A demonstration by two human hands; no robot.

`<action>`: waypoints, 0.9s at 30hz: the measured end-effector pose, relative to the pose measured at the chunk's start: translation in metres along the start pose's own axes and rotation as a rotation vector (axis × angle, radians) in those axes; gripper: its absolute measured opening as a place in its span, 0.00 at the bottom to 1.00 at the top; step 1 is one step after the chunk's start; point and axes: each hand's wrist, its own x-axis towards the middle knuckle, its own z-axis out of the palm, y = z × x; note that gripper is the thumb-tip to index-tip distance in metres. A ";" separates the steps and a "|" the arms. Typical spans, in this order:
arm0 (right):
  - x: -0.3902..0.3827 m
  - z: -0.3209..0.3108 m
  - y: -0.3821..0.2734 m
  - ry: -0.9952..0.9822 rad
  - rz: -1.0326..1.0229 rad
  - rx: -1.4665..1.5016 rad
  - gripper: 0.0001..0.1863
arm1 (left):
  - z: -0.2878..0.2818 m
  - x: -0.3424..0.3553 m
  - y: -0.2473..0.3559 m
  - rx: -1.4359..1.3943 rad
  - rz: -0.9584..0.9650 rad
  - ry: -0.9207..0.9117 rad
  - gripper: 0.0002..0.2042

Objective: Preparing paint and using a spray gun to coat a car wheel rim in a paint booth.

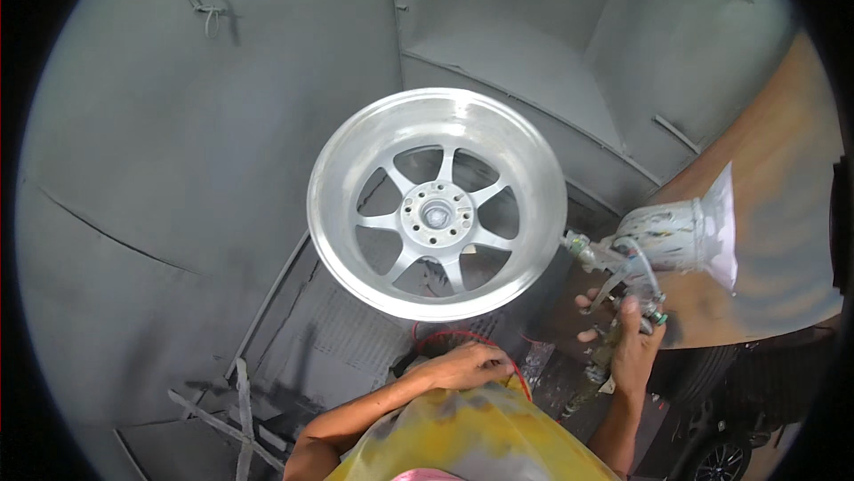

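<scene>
A silver alloy wheel rim (543,214) with seven spokes fills the middle, its open face toward me. My right hand (625,339) grips a paint spray gun (623,263) whose nozzle points left at the rim's right edge. The gun's paint-spattered grey cup (667,236) is tilted sideways, with a pale flared piece (721,223) at its end. My left hand (473,364) rests low below the rim against my yellow stained apron (471,428), fingers curled beside a red hose (463,334); I cannot make out what, if anything, is in them.
Grey paint-dusted walls (178,125) surround the rim, with a hanging cord (205,10) at top left. A crossed grey stand (242,419) is at lower left. A brown curved panel (783,152) is on the right, above dark tires (694,374) and another wheel (721,459). Papered floor (356,330) lies below.
</scene>
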 end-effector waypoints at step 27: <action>0.051 -0.118 0.098 -0.213 0.181 0.072 0.19 | 0.096 0.163 0.038 -0.540 0.278 0.014 0.07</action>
